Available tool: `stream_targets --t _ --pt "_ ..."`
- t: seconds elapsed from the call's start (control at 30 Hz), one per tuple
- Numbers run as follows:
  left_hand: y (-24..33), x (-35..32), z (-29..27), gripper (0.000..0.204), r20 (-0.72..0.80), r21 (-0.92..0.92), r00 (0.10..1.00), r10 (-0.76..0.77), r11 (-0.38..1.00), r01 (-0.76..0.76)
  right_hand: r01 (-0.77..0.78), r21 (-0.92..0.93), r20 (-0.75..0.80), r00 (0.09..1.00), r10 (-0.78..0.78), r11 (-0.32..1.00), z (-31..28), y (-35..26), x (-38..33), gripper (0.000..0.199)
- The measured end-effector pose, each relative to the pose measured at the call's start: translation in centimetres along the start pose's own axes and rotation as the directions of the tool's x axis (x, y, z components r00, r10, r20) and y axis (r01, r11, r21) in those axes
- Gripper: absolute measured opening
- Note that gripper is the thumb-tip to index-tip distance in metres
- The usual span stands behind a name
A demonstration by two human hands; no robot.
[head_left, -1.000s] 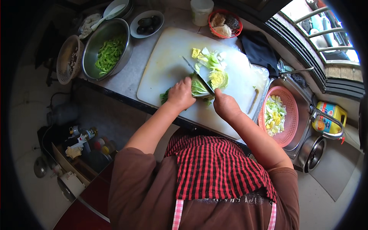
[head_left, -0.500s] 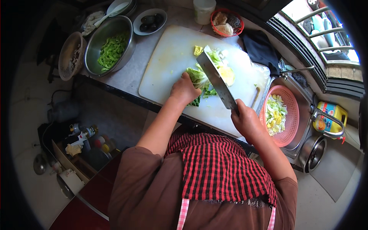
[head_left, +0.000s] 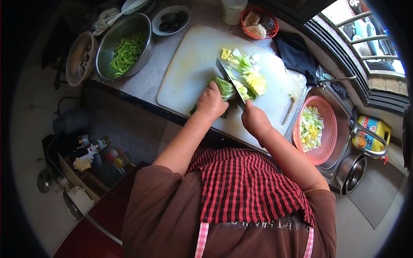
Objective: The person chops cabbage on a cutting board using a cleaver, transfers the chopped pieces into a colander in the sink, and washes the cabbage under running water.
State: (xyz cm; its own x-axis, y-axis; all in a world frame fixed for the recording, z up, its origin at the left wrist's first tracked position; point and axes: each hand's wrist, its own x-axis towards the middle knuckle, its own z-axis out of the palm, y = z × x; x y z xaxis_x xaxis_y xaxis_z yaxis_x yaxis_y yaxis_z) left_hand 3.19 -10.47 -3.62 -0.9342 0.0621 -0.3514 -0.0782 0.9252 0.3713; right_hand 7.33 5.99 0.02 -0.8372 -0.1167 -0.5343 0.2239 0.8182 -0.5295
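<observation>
Fingers of the left hand [head_left: 211,103]: bent around the leafy cabbage piece [head_left: 225,88], pinning it down near the centre of the frame.
Fingers of the right hand [head_left: 255,117]: wrapped about the handle end of the knife [head_left: 229,78], just right of centre.
Blade: slanting toward the upper left, along the right side of the cabbage piece – close beside the left hand.
Cut leaves [head_left: 256,81]: a loose pale green and yellow heap, just right of the blade.
Cutting board [head_left: 185,60]: white, on the counter [head_left: 160,58], under both hands; a thin brown stick-like piece [head_left: 288,110] lies toward its right edge.
Pink colander [head_left: 330,129]: right of the frame, in the sink [head_left: 341,111], holding chopped leaves [head_left: 310,131].
Metal bowl [head_left: 145,56]: upper left, with green strips [head_left: 127,53] inside; a pale basket [head_left: 74,71] stands just left of it.
Top of the frame: a white plate [head_left: 161,30] with dark rounded items [head_left: 169,22], a white tub [head_left: 233,12] and a red basket [head_left: 261,37] – a black cloth [head_left: 295,53] lies below and right of the basket.
</observation>
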Motion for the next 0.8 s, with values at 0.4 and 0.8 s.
stream_targets --t 0.4,0.8 --pt "-0.9 0.9 -2.5 0.045 -0.074 0.280 0.957 0.281 0.927 -0.250 0.126 0.019 -0.113 0.986 -0.123 0.992 -5.8 0.6 -5.4 0.016" --pt "-0.1 2.3 -1.0 0.026 0.101 0.326 0.992 0.078 0.939 -0.107 -0.005 -0.205 0.205 0.978 0.048 0.979 -6.8 -4.2 -3.5 0.015"
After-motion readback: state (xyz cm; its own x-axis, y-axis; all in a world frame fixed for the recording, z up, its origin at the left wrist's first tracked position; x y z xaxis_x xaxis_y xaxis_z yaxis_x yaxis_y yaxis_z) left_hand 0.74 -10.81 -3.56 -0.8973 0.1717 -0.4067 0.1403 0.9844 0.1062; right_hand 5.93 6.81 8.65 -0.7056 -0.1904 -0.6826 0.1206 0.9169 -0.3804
